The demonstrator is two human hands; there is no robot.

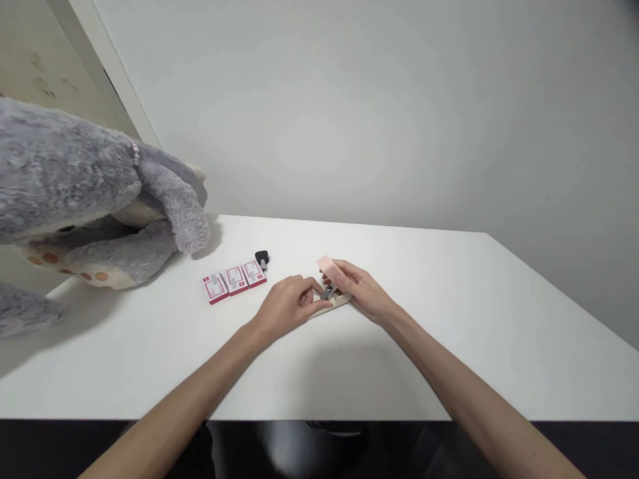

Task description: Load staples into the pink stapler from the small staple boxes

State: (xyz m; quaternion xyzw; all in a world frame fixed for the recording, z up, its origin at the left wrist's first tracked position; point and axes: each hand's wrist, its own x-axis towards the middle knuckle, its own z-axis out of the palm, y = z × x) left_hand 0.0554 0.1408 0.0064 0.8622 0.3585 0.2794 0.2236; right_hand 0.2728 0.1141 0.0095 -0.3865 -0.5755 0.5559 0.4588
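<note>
A stapler lies low on the white table, its pink top (335,271) raised from a cream base (340,302), with the metal inner part (328,291) showing between them. My right hand (367,293) is closed around the pink top and the rear end. My left hand (287,303) is curled at the other end, thumb along the base and index finger bent toward the metal part. Whether a small piece sits between the left fingertips is hidden.
Several small red-and-white boxes (234,280) stand in a row left of my hands, with grey metal strips on top. Behind them lies a black heart-shaped item (262,256) with a metal end. A large grey plush toy (100,193) leans over the table's (424,266) left side.
</note>
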